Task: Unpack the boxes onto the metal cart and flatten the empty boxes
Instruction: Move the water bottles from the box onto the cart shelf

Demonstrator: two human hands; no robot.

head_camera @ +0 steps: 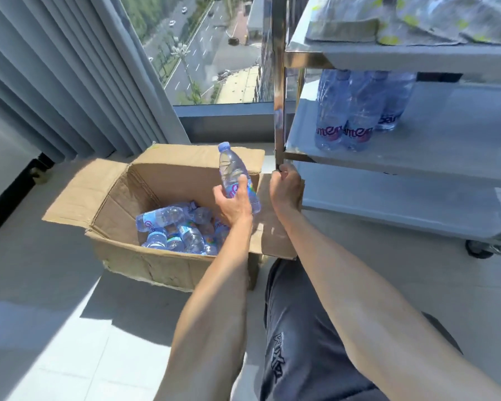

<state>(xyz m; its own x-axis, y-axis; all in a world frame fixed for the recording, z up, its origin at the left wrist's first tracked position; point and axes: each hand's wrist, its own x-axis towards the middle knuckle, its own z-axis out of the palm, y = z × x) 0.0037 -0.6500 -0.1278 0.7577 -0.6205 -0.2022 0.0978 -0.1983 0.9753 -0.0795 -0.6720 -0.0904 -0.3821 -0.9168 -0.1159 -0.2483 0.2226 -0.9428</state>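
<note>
Bottle (237, 176) held in left hand (233, 202) above box (145, 256); right hand (285, 191) just beside.

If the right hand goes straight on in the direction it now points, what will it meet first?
Probably the metal cart. The right hand points up and away, its curled fingers already at the foot of the cart's corner post, seemingly touching it, though depth is unclear. Nothing else lies between.

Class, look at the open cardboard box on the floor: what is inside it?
The box holds a loose heap of water bottles lying on their sides. The left hand lifts one bottle above it. The forearm hides some, so no exact count.
</note>
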